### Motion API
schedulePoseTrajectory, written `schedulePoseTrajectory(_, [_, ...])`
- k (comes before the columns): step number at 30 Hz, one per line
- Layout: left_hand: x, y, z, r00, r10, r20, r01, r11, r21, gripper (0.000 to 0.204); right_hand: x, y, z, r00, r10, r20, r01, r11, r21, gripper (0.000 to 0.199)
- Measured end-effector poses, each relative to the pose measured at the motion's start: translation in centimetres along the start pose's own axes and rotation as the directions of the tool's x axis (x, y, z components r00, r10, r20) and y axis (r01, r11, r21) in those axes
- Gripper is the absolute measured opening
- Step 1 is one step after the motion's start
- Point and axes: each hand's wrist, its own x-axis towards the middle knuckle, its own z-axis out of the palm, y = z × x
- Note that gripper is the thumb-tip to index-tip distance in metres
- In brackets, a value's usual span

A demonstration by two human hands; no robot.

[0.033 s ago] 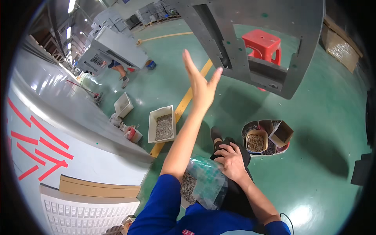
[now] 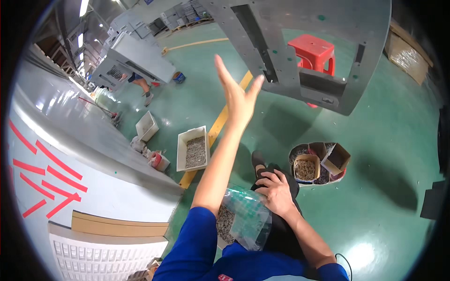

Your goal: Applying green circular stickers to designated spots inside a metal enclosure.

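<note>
My left hand [image 2: 239,103] is raised in front of me on a stretched arm. Its thumb stands apart from the fingers, and nothing is in it. Beyond it hangs or stands a large grey metal panel [image 2: 288,70] with cut-outs and green dots; fingertips and panel edge appear apart. On my knee rests my right hand [image 2: 277,194], fingers bent and spread, holding nothing. A clear plastic bag [image 2: 248,220] with a green pattern lies over my lap, beside the right hand. Partly under the bag and my left arm shows a container of small metal parts [image 2: 225,225].
A white bin of small parts [image 2: 196,152] stands left, by a yellow floor line [image 2: 219,124]. Right of my knee sits a tub holding cardboard boxes [image 2: 307,169]. A red stool [image 2: 313,48] is behind the panel. A white surface with red tape [image 2: 56,164] lies left.
My left hand sits very slightly higher and farther left in the picture. The panel shows a slight shift too. My right hand stays on the knee.
</note>
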Motion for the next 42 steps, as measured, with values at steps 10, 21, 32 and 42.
schedulePoseTrajectory(10, [1.9, 3.2, 2.9, 0.993, 0.026, 0.113, -0.012, 0.992, -0.128, 0.122, -0.6, 0.6, 0.1, 1.0, 0.002, -0.02, -0.001, 0.999, 0.051, 0.017])
schedulePoseTrajectory(21, [0.1, 2.7, 2.8, 0.987, 0.087, 0.136, -0.043, 0.954, -0.296, 0.083, -1.0, 1.0, 0.1, 1.0, 0.011, -0.015, -0.01, 0.999, 0.041, 0.015])
schedulePoseTrajectory(32, [-9.3, 5.6, -2.6, 0.907, -0.059, 0.417, 0.042, 0.998, 0.049, 0.08, -1.2, 1.2, 0.2, 0.999, 0.015, -0.047, -0.012, 0.998, 0.058, 0.012])
schedulePoseTrajectory(42, [-14.1, 2.1, -10.5, 0.787, -0.499, 0.363, 0.586, 0.788, -0.188, 0.043, -0.3, 0.8, 0.2, 0.997, 0.014, -0.074, 0.0, 0.984, 0.178, 0.016])
